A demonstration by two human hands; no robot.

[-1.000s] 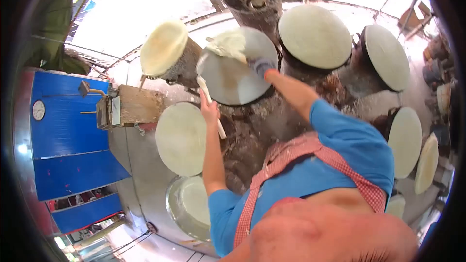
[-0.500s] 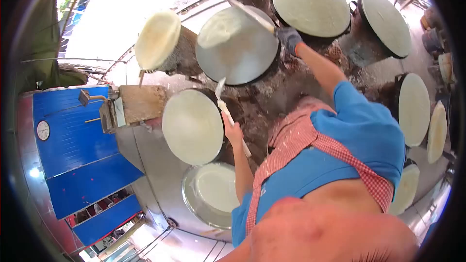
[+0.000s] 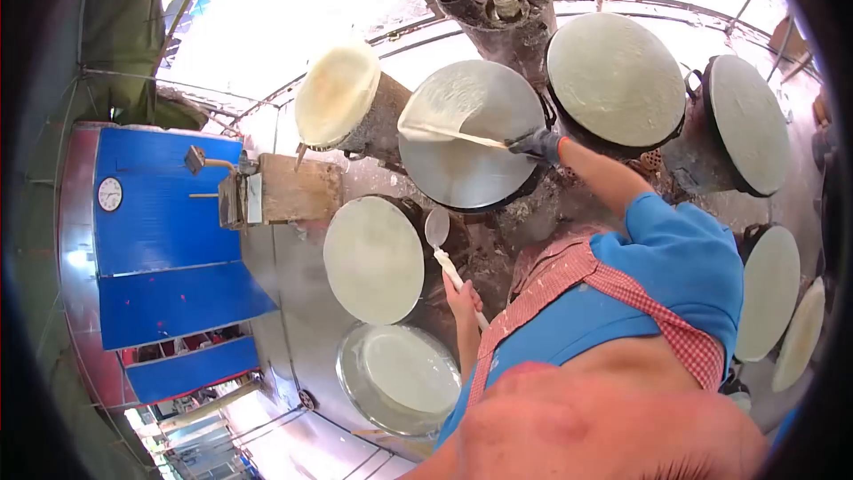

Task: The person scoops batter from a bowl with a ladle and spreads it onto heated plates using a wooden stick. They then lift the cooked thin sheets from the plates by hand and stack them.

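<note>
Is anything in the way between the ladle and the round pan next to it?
Nothing visible is. The left hand holds the ladle beside the round pan, with only open space between them.

No readable text — clock dial on blue panel illegible

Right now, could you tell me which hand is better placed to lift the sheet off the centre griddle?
The right hand: gloved, it grips the stick, which reaches across the centre griddle to the sheet. The left hand holds the ladle lower down, away from that griddle.
</note>
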